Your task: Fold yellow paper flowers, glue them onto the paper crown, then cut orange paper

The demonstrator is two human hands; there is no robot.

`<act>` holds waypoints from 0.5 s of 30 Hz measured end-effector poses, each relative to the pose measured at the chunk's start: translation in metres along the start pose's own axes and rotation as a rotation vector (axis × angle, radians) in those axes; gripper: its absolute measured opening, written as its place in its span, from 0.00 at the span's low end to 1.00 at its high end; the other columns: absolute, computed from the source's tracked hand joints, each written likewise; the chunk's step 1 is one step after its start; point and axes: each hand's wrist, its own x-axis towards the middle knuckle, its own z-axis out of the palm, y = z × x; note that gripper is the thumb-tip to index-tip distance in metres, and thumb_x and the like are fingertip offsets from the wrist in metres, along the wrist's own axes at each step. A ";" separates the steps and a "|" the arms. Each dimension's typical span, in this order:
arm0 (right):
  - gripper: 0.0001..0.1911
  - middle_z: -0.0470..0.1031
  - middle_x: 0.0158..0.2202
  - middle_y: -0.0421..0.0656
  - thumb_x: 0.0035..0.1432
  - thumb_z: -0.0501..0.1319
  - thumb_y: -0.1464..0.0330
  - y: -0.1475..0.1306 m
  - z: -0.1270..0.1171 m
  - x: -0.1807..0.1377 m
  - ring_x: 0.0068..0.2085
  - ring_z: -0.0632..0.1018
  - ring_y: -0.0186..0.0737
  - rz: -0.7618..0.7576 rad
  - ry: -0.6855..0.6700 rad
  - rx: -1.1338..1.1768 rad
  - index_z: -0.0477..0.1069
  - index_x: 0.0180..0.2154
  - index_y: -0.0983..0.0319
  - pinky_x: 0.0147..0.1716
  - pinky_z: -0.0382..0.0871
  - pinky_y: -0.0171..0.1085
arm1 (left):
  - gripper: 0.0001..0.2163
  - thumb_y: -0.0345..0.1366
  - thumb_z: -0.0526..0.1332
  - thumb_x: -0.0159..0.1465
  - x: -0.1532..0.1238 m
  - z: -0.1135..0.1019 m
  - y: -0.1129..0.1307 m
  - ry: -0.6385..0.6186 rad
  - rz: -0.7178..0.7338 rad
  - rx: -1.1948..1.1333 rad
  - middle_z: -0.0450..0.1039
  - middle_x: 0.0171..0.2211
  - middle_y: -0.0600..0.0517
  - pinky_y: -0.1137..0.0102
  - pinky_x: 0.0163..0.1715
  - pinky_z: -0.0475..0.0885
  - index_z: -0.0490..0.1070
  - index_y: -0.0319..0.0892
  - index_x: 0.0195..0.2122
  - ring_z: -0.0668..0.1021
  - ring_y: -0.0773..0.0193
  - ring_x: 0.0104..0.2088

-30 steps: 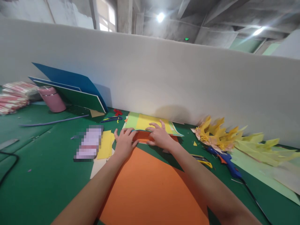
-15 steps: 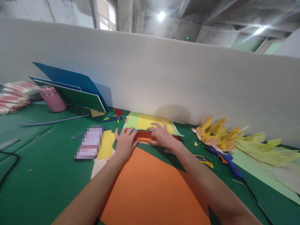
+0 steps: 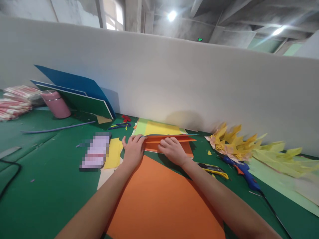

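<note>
A stack of coloured paper sheets [image 3: 164, 128], yellow and green on top, lies against the wall panel. At its near side several orange paper sheets [image 3: 184, 138] fan apart, with a thin blue edge above them. My left hand [image 3: 134, 148] is closed over the left end of these sheets, thumb hidden. My right hand [image 3: 173, 151] is closed, its curled fingertips against the lower orange sheet; how much paper lies between them is partly hidden. A large orange sheet [image 3: 164, 199] lies flat beneath my forearms.
On the left are a blurred lilac phone-like item [image 3: 96, 151], yellow paper pieces [image 3: 112, 154], a pink bottle [image 3: 56, 104] and leaning blue and green boards [image 3: 82, 103]. On the right lie a yellow utility knife [image 3: 215, 170], a blue glue gun [image 3: 249, 176] and yellow paper leaves [image 3: 231, 142].
My right hand has come back from under the raised sheets, and its spread fingers have curled in. The upper sheets' right side now shows as separate layers. My left hand stays put.
</note>
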 end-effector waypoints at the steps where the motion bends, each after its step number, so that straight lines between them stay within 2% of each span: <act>1: 0.13 0.74 0.38 0.46 0.64 0.50 0.74 -0.004 0.001 0.000 0.40 0.70 0.42 0.015 -0.013 0.000 0.73 0.38 0.61 0.41 0.57 0.39 | 0.18 0.25 0.50 0.60 0.000 0.000 0.000 -0.003 -0.004 -0.004 0.73 0.50 0.48 0.43 0.54 0.50 0.70 0.48 0.46 0.71 0.50 0.48; 3: 0.11 0.75 0.38 0.49 0.64 0.52 0.70 -0.012 0.002 0.000 0.39 0.71 0.44 0.057 -0.040 0.002 0.72 0.41 0.64 0.38 0.59 0.39 | 0.18 0.24 0.49 0.60 0.000 0.000 0.000 -0.008 -0.004 -0.008 0.73 0.50 0.48 0.44 0.54 0.50 0.70 0.48 0.46 0.71 0.50 0.48; 7: 0.17 0.76 0.40 0.52 0.63 0.55 0.62 -0.019 0.003 -0.002 0.40 0.74 0.46 0.164 -0.100 0.017 0.69 0.48 0.66 0.36 0.62 0.39 | 0.17 0.27 0.49 0.62 0.001 0.000 0.000 -0.008 -0.009 -0.024 0.74 0.49 0.48 0.44 0.54 0.49 0.71 0.49 0.45 0.71 0.50 0.47; 11: 0.14 0.78 0.35 0.50 0.63 0.55 0.61 -0.014 0.004 -0.002 0.35 0.77 0.45 0.224 -0.170 0.041 0.72 0.40 0.65 0.31 0.63 0.37 | 0.19 0.24 0.47 0.62 0.000 0.000 -0.001 -0.018 -0.013 -0.044 0.74 0.49 0.49 0.45 0.55 0.49 0.71 0.50 0.45 0.71 0.52 0.48; 15: 0.11 0.78 0.35 0.48 0.64 0.54 0.64 -0.006 0.002 0.001 0.36 0.78 0.43 0.165 -0.200 0.076 0.73 0.38 0.63 0.31 0.64 0.35 | 0.19 0.25 0.46 0.62 0.000 0.001 -0.001 -0.023 -0.013 -0.055 0.74 0.49 0.48 0.45 0.54 0.49 0.71 0.49 0.45 0.71 0.52 0.47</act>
